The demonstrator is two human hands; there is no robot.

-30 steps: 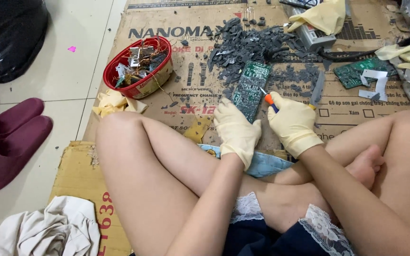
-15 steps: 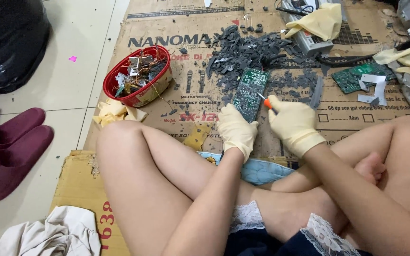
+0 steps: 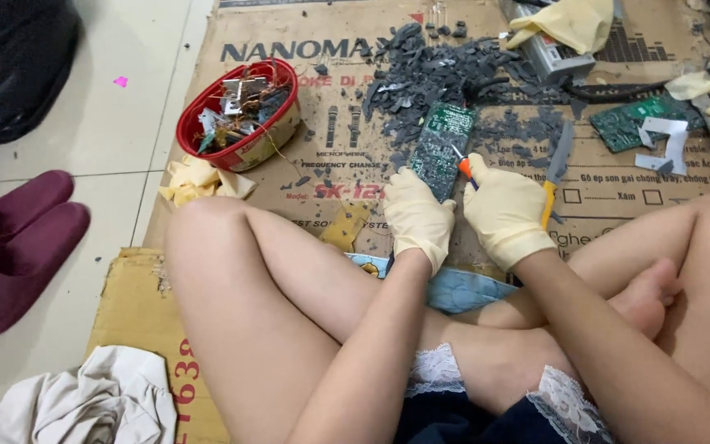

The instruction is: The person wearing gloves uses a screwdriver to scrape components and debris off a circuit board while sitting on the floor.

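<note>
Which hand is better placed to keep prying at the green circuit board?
Probably the right hand: it grips the orange-handled tool with its tip at the green circuit board. The left hand carries no tool and only steadies the board's near end.

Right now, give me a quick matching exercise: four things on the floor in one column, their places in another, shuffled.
Things:
1. Circuit board
2. Red basket
3. Slippers
4. Knife

Places:
A. On the tile, far left
B. Under the left hand and right hand
C. On the cardboard, just right of the right hand
D. On the cardboard, left of the grey chips

Pairs: 1-B, 2-D, 3-A, 4-C
</note>
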